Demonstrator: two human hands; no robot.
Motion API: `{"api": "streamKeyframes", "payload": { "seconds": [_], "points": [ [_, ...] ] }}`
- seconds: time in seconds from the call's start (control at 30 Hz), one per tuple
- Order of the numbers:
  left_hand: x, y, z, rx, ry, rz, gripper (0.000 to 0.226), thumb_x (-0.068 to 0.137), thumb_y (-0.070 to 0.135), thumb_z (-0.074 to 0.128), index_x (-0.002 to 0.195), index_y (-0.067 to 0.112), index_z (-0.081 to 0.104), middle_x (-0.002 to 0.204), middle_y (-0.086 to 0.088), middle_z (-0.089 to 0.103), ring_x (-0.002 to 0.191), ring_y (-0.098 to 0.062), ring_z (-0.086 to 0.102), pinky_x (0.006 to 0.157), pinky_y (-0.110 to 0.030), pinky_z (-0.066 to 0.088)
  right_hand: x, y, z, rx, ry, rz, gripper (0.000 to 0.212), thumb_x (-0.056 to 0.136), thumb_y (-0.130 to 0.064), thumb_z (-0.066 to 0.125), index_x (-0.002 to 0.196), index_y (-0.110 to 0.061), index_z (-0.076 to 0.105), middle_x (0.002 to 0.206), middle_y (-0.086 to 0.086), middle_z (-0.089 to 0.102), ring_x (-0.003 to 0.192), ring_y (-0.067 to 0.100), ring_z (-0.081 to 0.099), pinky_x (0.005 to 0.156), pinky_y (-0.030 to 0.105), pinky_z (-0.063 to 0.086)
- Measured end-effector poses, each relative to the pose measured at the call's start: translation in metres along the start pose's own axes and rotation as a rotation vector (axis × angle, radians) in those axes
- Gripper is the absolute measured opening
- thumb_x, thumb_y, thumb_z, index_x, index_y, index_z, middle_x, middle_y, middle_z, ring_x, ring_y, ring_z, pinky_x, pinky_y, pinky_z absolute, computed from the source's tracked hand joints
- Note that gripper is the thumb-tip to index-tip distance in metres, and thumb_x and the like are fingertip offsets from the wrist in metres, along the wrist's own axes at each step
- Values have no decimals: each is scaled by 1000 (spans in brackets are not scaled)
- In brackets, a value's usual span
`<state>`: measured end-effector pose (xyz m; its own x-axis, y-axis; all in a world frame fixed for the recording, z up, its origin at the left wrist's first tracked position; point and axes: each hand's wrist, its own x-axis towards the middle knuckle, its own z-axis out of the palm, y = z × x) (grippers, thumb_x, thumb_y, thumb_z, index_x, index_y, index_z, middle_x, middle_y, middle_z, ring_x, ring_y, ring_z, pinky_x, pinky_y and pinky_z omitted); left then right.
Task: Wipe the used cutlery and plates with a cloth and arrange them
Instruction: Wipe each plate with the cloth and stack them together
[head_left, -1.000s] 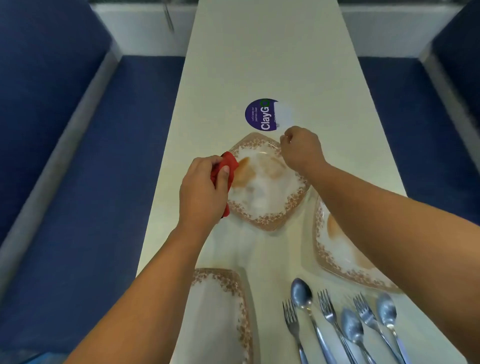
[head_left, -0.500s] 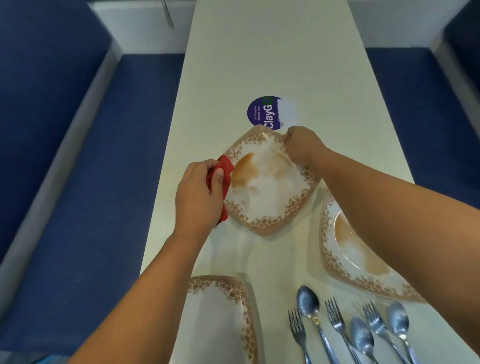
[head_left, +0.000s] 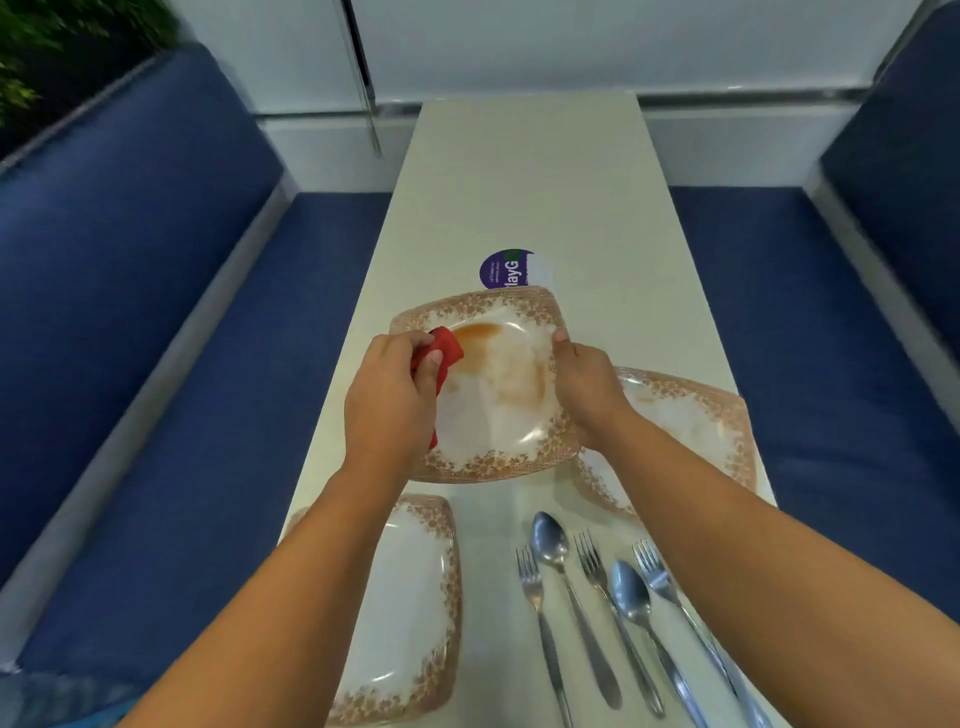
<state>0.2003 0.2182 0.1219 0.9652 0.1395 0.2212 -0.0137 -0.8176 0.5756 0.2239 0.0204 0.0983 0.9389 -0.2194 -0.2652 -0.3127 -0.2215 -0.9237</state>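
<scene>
left hand (head_left: 390, 397) gripping cloth (head_left: 445, 352), right hand (head_left: 586, 385) gripping plate (head_left: 498, 395)

Bright, even indoor light, prob. from overhead; no hard shadows, just soft ones under the lifted plate (head_left: 498, 395) and the forearms on the pale bench (head_left: 524, 197). Glare streaks on the plate's glossy centre and on the spoons (head_left: 550, 545). Slight motion blur overall, esp. hands (head_left: 389, 400) and plate rim. Wide-angle distortion: bench edges splay, blue seats (head_left: 156, 312) bend at frame sides. Corners soft, top-left foliage (head_left: 47, 47) smeared and dim.
</scene>
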Motion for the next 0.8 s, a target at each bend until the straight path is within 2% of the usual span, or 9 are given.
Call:
{"api": "streamKeyframes", "payload": {
  "seconds": [0.07, 0.13, 0.2, 0.23, 0.27, 0.33, 0.4, 0.57, 0.8],
  "points": [
    [-15, 3, -7, 44, 19, -8, 29, 104, 35, 48, 128, 24, 59, 121, 7, 59, 90, -6, 47, 79, -24, 38, -25, 3, -6, 60, 23, 42, 52, 106, -45, 33, 63, -16, 35, 55, -4, 31, 52, 15, 30, 55, 29, 26],
    [-32, 8, -14, 93, 37, -19, 29, 103, 37, 49, 126, 24, 60, 120, 7, 59, 87, -7, 48, 77, -25, 39, -50, 7, -11, 122, 25, 56, 53, 106, -45, 34, 68, -10, 48, 57, 3, 42, 55, 19, 42, 60, 31, 37],
    [-48, 11, -18, 165, 39, -10, 29, 102, 38, 50, 124, 24, 62, 118, 7, 59, 85, -10, 53, 73, -25, 41, -69, 14, -13, 167, 52, 63, 59, 105, -46, 37, 94, 7, 60, 74, 17, 59, 71, 30, 58, 75, 40, 50],
    [-56, 12, -19, 206, 25, 3, 28, 102, 38, 50, 124, 25, 63, 118, 7, 59, 86, -12, 57, 71, -26, 41, -77, 16, -15, 176, 74, 66, 61, 105, -46, 37, 103, 12, 59, 78, 17, 60, 75, 29, 58, 78, 40, 50],
    [-63, 13, -19, 253, 0, 19, 28, 102, 38, 48, 123, 26, 63, 118, 7, 59, 88, -14, 60, 69, -27, 42, -85, 18, -16, 186, 98, 61, 62, 104, -46, 38, 103, 12, 59, 76, 12, 55, 73, 24, 53, 76, 39, 49],
    [-80, 15, -20, 330, -44, 43, 28, 103, 37, 46, 122, 29, 65, 117, 7, 59, 89, -17, 62, 68, -28, 45, -101, 20, -21, 216, 123, 33, 55, 105, -45, 38, 81, 1, 58, 64, 3, 43, 64, 19, 42, 66, 33, 38],
    [-99, 23, -21, 341, -71, 68, 28, 102, 40, 47, 120, 29, 67, 113, 7, 60, 87, -17, 61, 69, -28, 46, -113, 22, -24, 213, 142, -2, 50, 105, -43, 39, 66, -12, 44, 59, 0, 36, 57, 18, 36, 63, 31, 30],
    [-143, 59, -11, 219, -129, 308, 25, 100, 38, 52, 112, 29, 72, 103, 8, 60, 81, -15, 59, 68, -30, 49, -140, 20, -21, 192, 126, -51, 52, 106, -38, 38, 61, -13, 39, 56, 1, 38, 52, 16, 36, 54, 29, 29],
    [-114, 34, -30, 322, -36, 139, 29, 100, 41, 50, 116, 31, 71, 108, 7, 63, 87, -16, 60, 73, -29, 50, -157, 14, -38, 256, 191, -39, 53, 106, -39, 39, 58, -18, 34, 52, -4, 33, 50, 14, 32, 54, 28, 26]
  ]
}}
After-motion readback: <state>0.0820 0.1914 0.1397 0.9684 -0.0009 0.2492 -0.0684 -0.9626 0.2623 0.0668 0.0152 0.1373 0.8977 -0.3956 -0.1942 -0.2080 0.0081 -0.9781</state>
